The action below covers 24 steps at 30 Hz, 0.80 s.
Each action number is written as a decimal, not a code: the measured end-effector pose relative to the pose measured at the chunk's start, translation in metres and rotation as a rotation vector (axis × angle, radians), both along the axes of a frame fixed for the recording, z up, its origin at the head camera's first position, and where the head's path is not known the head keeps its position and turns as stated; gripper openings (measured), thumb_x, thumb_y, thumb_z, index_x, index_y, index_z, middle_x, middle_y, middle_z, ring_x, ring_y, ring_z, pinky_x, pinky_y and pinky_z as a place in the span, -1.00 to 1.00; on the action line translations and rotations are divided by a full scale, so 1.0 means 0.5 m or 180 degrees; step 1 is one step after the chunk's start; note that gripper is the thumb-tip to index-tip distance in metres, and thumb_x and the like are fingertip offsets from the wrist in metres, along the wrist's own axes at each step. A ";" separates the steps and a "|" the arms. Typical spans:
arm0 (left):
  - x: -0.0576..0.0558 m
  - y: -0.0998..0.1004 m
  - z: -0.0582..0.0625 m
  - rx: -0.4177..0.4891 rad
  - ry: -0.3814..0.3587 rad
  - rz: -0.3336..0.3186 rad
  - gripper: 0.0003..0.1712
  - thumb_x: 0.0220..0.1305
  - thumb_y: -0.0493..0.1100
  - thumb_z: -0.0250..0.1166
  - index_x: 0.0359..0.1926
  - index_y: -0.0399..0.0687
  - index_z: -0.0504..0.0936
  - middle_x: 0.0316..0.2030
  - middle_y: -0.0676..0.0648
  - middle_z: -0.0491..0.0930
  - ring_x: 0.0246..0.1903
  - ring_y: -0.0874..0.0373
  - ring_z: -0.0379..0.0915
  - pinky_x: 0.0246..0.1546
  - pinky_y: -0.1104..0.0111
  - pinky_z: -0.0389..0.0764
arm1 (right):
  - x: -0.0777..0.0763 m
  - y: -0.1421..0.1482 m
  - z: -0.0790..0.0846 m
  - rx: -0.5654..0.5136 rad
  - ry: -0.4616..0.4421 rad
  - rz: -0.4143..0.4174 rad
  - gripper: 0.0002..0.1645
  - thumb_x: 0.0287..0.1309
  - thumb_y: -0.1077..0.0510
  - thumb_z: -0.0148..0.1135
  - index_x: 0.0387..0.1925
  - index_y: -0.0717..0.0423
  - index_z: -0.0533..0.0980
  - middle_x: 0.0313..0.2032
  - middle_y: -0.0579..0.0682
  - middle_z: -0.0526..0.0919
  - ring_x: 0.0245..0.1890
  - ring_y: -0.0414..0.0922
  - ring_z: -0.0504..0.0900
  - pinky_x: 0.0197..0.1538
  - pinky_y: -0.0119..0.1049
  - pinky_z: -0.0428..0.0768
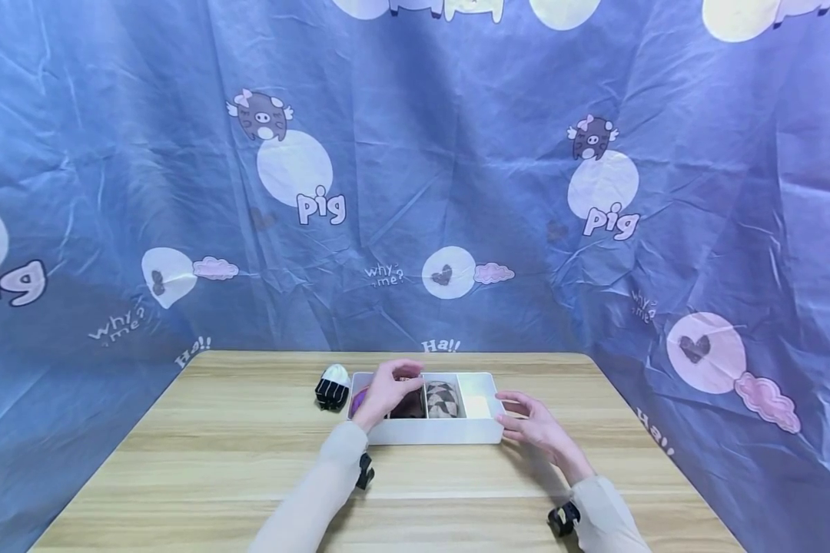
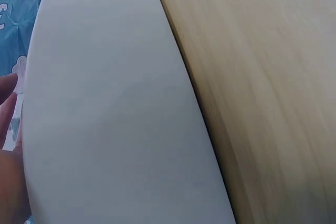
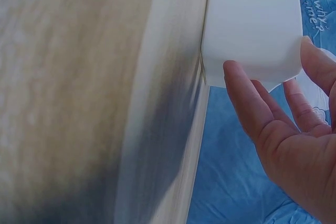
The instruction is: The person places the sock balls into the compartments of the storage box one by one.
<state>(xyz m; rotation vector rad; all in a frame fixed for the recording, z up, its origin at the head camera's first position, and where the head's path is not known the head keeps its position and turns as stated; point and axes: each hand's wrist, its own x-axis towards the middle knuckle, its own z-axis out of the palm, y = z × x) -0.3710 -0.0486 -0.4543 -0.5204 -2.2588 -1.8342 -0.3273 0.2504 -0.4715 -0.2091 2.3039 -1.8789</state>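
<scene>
A long white divided box (image 1: 425, 432) lies across the table in the head view. My left hand (image 1: 387, 390) reaches over its left part, thumb and fingers apart above a compartment with a dark brown thing (image 1: 408, 405); whether the fingertips touch it is hidden. Something purple (image 1: 358, 399) shows in the leftmost compartment, partly behind that hand. A checkered brown-and-beige cloth-like bundle (image 1: 443, 399) fills the compartment right of the brown thing. The rightmost compartment shows its white floor. At the box's right end, my right hand (image 3: 294, 140) touches the end wall with fairly straight fingers, its thumb by the rim.
A black-and-white object (image 1: 332, 386) with black ribs or prongs stands just left of the box. The wood-grain table (image 1: 235, 453) ends at a blue printed cloth (image 1: 401, 177) behind and at both sides. Black wrist straps (image 1: 563, 519) sit at the sleeves.
</scene>
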 end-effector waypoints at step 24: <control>0.012 -0.163 -0.012 0.0336 -0.0170 0.0426 -0.61 0.04 -0.33 0.47 -0.05 -0.28 0.67 -0.15 -0.24 0.68 -0.20 0.19 0.59 -0.16 0.50 0.59 | 0.000 0.004 -0.007 -0.0012 0.0035 0.0010 -0.31 0.23 0.31 0.26 0.34 0.34 0.24 0.31 0.51 0.24 0.00 0.00 0.62 0.08 -0.08 0.65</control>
